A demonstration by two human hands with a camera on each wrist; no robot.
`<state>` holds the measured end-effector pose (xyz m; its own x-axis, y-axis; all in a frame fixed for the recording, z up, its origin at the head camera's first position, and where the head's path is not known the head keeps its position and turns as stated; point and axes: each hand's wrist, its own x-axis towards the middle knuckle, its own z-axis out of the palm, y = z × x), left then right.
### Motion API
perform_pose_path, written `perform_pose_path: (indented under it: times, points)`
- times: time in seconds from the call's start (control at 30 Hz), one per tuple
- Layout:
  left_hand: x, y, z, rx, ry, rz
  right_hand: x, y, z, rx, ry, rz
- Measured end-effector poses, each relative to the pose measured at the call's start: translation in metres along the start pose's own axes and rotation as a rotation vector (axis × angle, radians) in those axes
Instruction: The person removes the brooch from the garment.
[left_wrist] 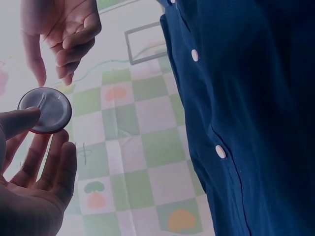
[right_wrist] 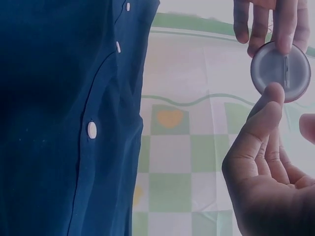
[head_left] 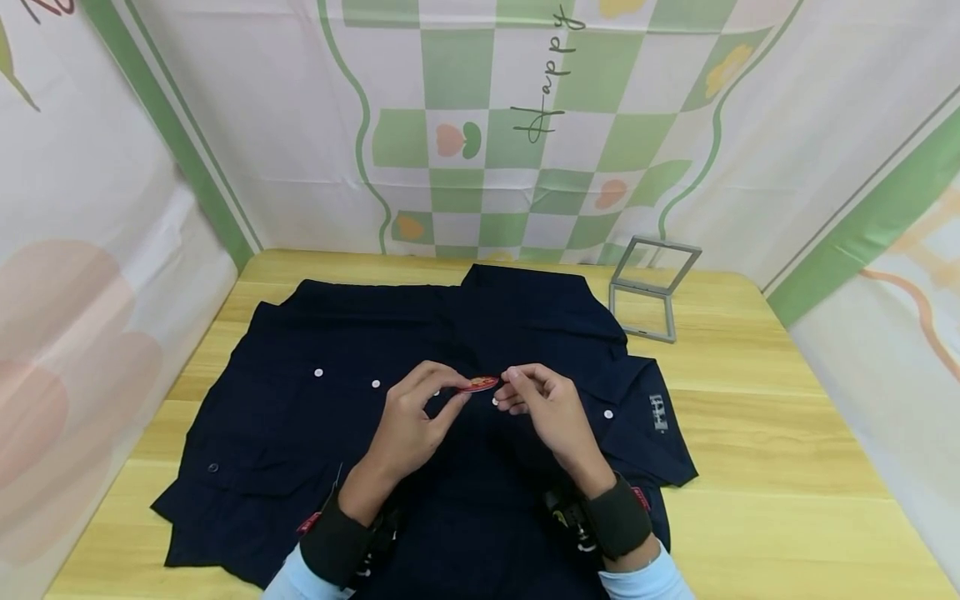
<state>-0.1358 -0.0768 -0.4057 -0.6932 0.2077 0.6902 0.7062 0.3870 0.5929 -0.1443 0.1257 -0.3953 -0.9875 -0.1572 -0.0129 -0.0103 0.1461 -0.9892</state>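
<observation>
My left hand (head_left: pixel 412 412) pinches a round pin badge (head_left: pixel 480 383) by its edge, between thumb and fingers, above a dark navy shirt (head_left: pixel 480 475). The badge has a red patterned front. Its metal back (left_wrist: pixel 53 115) and the slim pin across it face the left wrist camera. Close on the badge's other side is my right hand (head_left: pixel 551 408), fingers loosely bent and nothing held. A right fingertip (right_wrist: pixel 274 91) overlaps the badge's lower rim in the right wrist view, while the left wrist view shows a gap between them. White buttons (head_left: pixel 376 384) run along the shirt.
A grey hinged frame (head_left: pixel 645 289) stands unfolded at the back right of the wooden table (head_left: pixel 780 433). Patterned cloth (head_left: pixel 525 150) hangs behind the table and on both sides. The shirt's short sleeve (head_left: pixel 652 425) spreads to the right.
</observation>
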Motion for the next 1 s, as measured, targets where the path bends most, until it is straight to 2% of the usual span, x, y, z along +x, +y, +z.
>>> perform_pose_path:
  times: [0.2,0.63,0.9,1.0]
  points:
    - [-0.0028,-0.0013,0.0031,-0.003,-0.024,0.011,0.0017,-0.0015,0.0015,0.015,0.014,0.0]
    - [-0.0064,0.0008,0.0038,-0.005,-0.09,-0.05,0.0025,-0.0004,0.0038,-0.018,-0.007,0.013]
    - [-0.0031,0.0004,0.0006,0.009,-0.083,-0.024,0.0058,-0.0033,0.0051,0.002,-0.001,-0.004]
    - [-0.0012,-0.0006,-0.0024,0.014,-0.08,-0.033,0.0067,-0.0064,0.0047,0.005,0.014,-0.01]
